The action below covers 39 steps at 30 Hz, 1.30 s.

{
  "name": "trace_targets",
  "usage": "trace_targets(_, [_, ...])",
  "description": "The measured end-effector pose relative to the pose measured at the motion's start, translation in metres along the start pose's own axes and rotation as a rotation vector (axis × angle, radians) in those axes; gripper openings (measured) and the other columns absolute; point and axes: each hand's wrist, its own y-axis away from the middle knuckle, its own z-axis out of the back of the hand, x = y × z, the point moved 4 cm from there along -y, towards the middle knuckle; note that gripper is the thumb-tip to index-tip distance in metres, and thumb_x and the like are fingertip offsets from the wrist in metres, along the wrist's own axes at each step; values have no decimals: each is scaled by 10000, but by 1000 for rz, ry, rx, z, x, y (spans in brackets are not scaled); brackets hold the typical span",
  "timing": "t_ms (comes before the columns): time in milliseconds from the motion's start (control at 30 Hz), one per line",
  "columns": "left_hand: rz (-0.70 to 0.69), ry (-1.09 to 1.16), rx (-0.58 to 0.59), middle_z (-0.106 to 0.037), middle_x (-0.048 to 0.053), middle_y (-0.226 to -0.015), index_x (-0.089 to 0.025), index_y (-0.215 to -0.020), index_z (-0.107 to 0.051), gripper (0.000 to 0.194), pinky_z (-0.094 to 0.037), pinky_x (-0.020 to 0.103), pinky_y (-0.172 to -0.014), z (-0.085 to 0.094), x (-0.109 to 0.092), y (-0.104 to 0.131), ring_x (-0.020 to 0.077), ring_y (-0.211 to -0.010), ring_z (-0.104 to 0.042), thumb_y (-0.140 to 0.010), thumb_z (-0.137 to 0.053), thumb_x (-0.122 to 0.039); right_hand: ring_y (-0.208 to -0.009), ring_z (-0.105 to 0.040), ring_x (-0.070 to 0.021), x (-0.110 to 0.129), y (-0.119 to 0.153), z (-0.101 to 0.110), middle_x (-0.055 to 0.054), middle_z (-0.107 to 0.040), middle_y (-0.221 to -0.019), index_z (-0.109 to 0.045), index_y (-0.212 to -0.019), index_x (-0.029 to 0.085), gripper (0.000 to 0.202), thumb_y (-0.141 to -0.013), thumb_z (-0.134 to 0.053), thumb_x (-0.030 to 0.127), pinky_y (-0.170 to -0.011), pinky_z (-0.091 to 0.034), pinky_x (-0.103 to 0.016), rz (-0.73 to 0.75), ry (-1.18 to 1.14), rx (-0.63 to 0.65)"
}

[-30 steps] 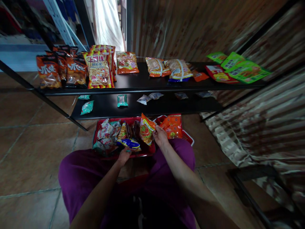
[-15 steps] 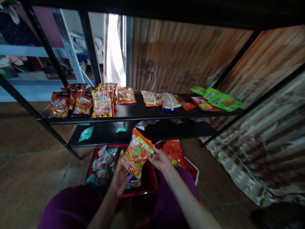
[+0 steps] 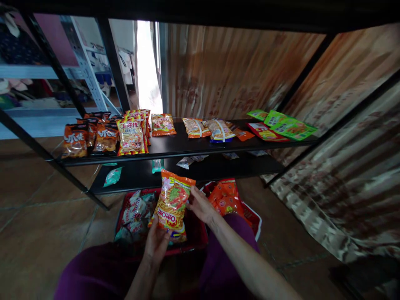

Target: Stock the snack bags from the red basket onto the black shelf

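Observation:
Between my hands is an orange and yellow snack bag (image 3: 173,200), its printed front facing me and its top tilted slightly. My left hand (image 3: 157,241) grips its lower left edge from below. At the upper right edge, my right hand (image 3: 201,203) has its fingers closed on the bag, the fingertips partly hidden behind it. Below it stands a red basket (image 3: 197,237) with white and teal snack packets (image 3: 136,212) in its left part. Another bag, with yellow and blue on it (image 3: 178,236), shows under the held one.
A black shelf (image 3: 168,146) carries brown snack bags (image 3: 75,141), red-yellow bags (image 3: 131,136), pale bags (image 3: 219,130) and green packets (image 3: 292,127). Teal packets (image 3: 112,176) lie on the lower shelf (image 3: 203,173). A second basket (image 3: 254,216) with orange bags (image 3: 226,198) stands at right, beside my knee.
The held bag has turned more upright and shifted slightly left, its front now facing me more squarely. My right hand has moved left with it; my left hand still holds the lower edge.

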Motion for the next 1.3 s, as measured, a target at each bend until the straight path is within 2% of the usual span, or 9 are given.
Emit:
trace_targets(133, [28,-17,55,-692,47,-1058,-277,-1155,-578,341,-489,366,-925,-15,1,11,220,-1103,-586,-819,-578,-334,-808,-661,-152,-3,-3,-10,8,-719,-892,-621,-911,237,335,-628,-782,321,-707,-514,-266,20,42,13])
trace_targets(267, [25,-1,38,-691,49,-1046,-229,-1012,-616,211,-464,408,-964,-15,3,20,212,-1074,-600,-801,-602,-225,-743,-683,-200,-4,-13,-15,-13,-726,-755,-631,-836,207,289,-619,-782,323,-728,-534,-342,9,1,-27])
trace_targets(433, [32,-36,124,-684,58,-1041,-193,-933,-618,161,-446,478,-973,-10,-9,27,237,-1065,-600,-775,-617,-224,-647,-677,-171,-3,-19,-9,-6,-726,-733,-632,-824,200,246,-643,-765,300,-719,-551,-340,9,-49,-117])
trace_targets(567, [7,-158,133,-681,43,-1046,-206,-904,-635,168,-467,470,-939,-13,-23,29,263,-1092,-582,-754,-634,-282,-648,-679,-167,-1,-19,-7,-8,-726,-747,-626,-847,197,239,-671,-745,307,-715,-557,-340,-13,-66,-111])
trace_targets(700, [-71,-340,182,-673,65,-1074,-196,-968,-643,315,-478,410,-914,-29,-35,25,287,-1116,-563,-713,-678,-379,-665,-685,-177,2,-19,-10,-14,-725,-752,-618,-861,197,246,-682,-737,317,-717,-556,-345,-18,-41,-64])
trace_targets(800, [-179,-434,227,-664,70,-1100,-203,-1036,-623,402,-474,361,-911,-48,-48,18,260,-1087,-582,-682,-716,-371,-660,-685,-175,2,-18,-13,-19,-725,-747,-620,-849,189,253,-665,-752,302,-712,-555,-335,-39,16,-30])
trace_targets(967, [-298,-473,235,-684,55,-1020,-240,-1043,-616,393,-492,320,-862,-73,-63,10,210,-980,-635,-682,-718,-358,-653,-685,-190,-1,-14,-25,-13,-714,-702,-621,-822,200,266,-633,-774,308,-662,-559,-335,-78,136,15])
trace_targets(1167, [-314,-414,205,-700,49,-909,-214,-961,-619,331,-508,326,-821,-79,-60,8,210,-915,-654,-676,-718,-351,-597,-663,-170,0,-10,-34,-19,-713,-705,-631,-811,187,258,-642,-766,327,-659,-551,-325,-104,188,17])
trace_targets(1300, [-305,-373,151,-705,42,-865,-201,-921,-612,313,-509,347,-817,-80,-59,6,211,-881,-664,-664,-725,-338,-670,-668,-173,-2,-9,-33,-33,-720,-754,-651,-823,180,261,-677,-734,380,-716,-534,-321,-115,197,71])
